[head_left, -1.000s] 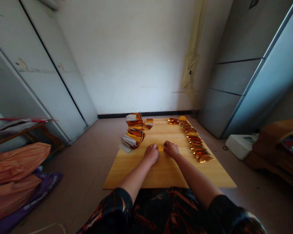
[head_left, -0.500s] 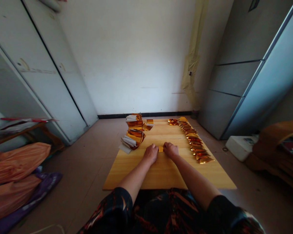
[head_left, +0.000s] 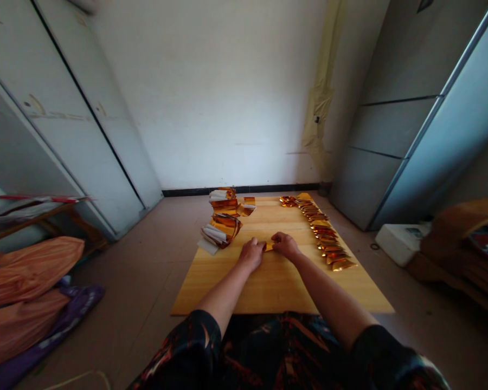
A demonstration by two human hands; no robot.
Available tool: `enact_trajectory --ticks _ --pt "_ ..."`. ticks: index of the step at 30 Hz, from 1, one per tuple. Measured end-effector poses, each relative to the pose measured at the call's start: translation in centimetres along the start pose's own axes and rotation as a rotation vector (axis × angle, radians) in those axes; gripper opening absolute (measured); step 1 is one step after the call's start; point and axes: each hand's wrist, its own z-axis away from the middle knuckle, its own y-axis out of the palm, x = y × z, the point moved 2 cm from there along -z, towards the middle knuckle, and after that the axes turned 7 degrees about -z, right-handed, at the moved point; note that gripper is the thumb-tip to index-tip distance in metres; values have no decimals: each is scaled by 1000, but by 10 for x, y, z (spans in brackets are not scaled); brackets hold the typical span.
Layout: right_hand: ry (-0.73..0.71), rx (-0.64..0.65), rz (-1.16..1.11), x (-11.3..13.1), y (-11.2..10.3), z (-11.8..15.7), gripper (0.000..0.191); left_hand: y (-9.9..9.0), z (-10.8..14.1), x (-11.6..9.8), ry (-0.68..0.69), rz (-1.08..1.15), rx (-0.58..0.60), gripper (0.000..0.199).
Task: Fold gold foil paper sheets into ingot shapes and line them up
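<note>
Between my hands, over the middle of the wooden board [head_left: 276, 292], is a small piece of gold foil paper [head_left: 269, 246]. My left hand [head_left: 252, 254] is closed on its left end. The curled fingers of my right hand [head_left: 285, 245] pinch its right side. Left of my hands lie loose stacks of gold foil paper [head_left: 226, 225] with pale backs. To the right, a long row of folded gold foil pieces [head_left: 323, 233] runs along the board's edge. My fingers hide part of the held piece.
A wall [head_left: 228, 108] rises beyond the board. Cabinets [head_left: 77, 124] stand at left and a grey refrigerator [head_left: 384, 130] at right. Orange bags [head_left: 28, 276] lie on the left. A white box [head_left: 400, 244] sits by a wooden chair [head_left: 451, 233] on the right.
My right hand has shifted slightly and its fingers have lifted a little. More of the gold foil paper shows between my hands, and it looks tilted.
</note>
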Motion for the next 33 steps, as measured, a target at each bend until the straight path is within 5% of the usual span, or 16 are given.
enact_trajectory --ticks 9,13,22,33 --pt "-18 16 -309 -6 0 0 20 1 0 2 47 -66 -18 32" --pt "4 100 -337 -10 -1 -2 30 5 -3 4 60 -69 -10 29" --pt "-199 167 -240 -17 -3 -5 37 8 -3 5 126 -113 -50 35" --pt "-253 58 -266 -23 0 -2 43 2 0 2 104 -101 -14 35"
